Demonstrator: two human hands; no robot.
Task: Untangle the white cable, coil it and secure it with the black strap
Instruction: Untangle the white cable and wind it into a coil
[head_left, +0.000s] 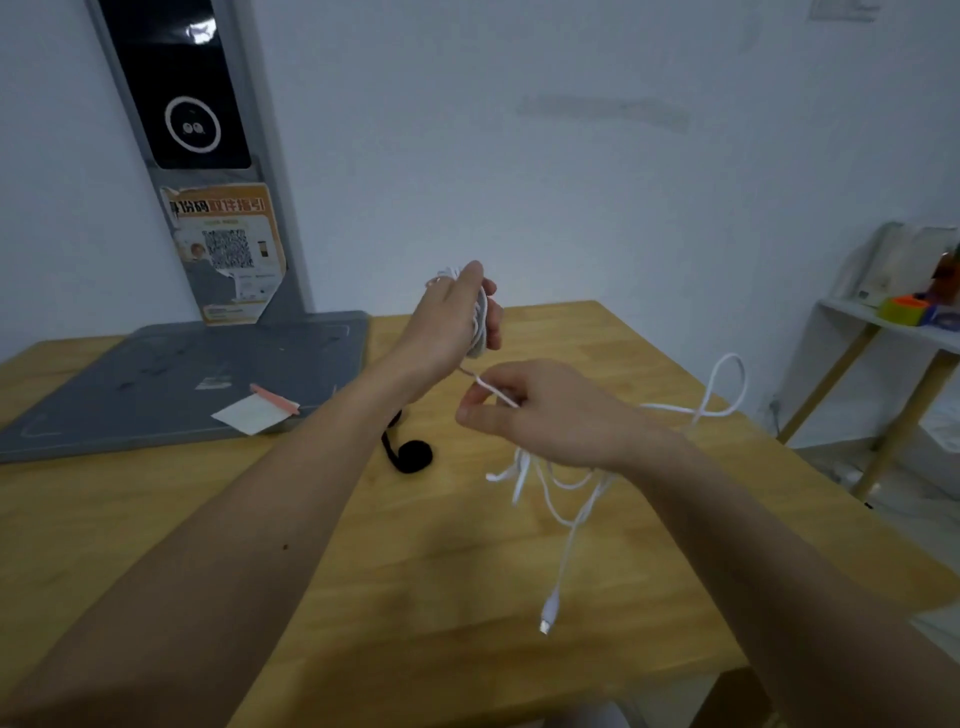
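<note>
My left hand (452, 322) is raised above the table, shut on a small bundle of wound turns of the white cable (566, 525). A short taut stretch runs from that bundle down to my right hand (540, 410), which pinches it between thumb and fingers. Below my right hand the loose cable hangs in tangled loops, and its plug (548, 616) dangles near the table's front. One loop (727, 384) rests on the table to the right. The black strap (410, 454), partly rolled, lies on the wooden table (156, 519) under my left forearm.
A grey base plate (171, 384) with an upright post and a black screen stands at the back left; a white card and a pink strip lie on it. At the right, beyond the table edge, stands a white shelf (883, 332) with small colourful items.
</note>
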